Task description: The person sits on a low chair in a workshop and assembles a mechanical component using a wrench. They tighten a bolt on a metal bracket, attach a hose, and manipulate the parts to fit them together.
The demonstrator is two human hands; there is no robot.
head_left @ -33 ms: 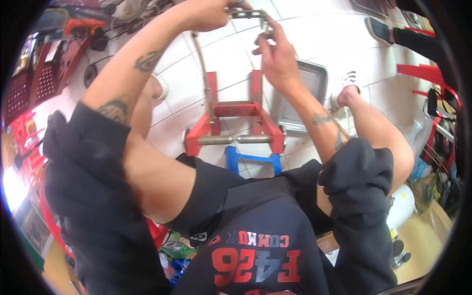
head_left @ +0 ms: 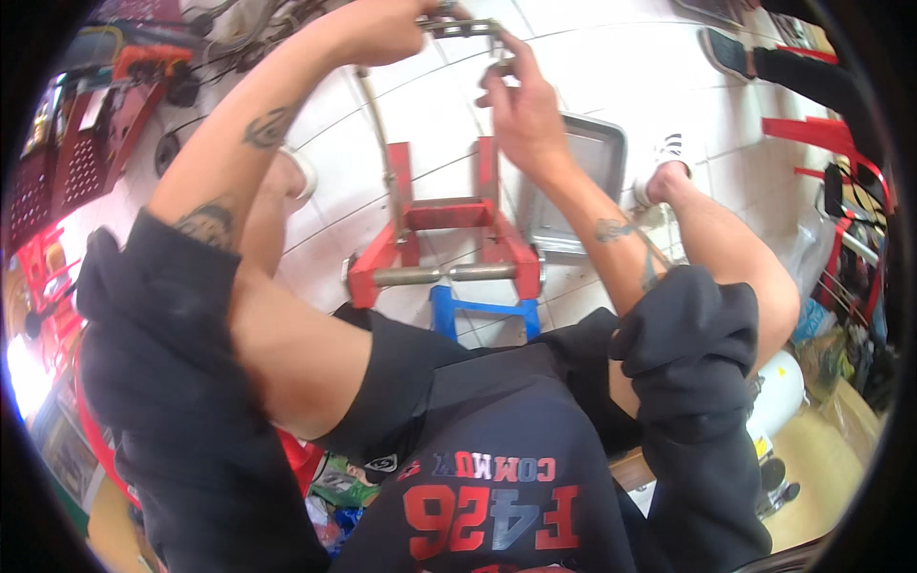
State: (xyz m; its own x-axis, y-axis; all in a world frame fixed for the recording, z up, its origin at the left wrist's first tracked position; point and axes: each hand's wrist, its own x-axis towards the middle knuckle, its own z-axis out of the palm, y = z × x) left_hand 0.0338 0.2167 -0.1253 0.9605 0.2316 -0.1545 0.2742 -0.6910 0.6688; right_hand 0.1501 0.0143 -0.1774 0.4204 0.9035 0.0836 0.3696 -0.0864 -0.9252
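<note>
Near the top edge, both hands are at a slotted, silver metal piece [head_left: 465, 30] with a short leg bent down at its right end. My left hand [head_left: 387, 29] is closed on its left end, with part of the fingers cut off by the picture edge. My right hand [head_left: 523, 107] pinches the bent leg between thumb and fingers. Below them on the tiled floor stands a red metal frame [head_left: 447, 214] with two uprights and a steel crossbar [head_left: 444, 274]. A thin rod [head_left: 377, 129] rises along its left side.
A blue frame [head_left: 489, 307] stands before my lap. Right of the red frame lies a grey metal tray [head_left: 559, 246]. Another person's dark shoe [head_left: 723, 53] is at upper right, near red metal parts [head_left: 812, 134]. Cluttered red racks [head_left: 91, 158] line the left.
The whole view has shifted slightly, so everything sits a little further left. Both hands keep their hold on the metal piece.
</note>
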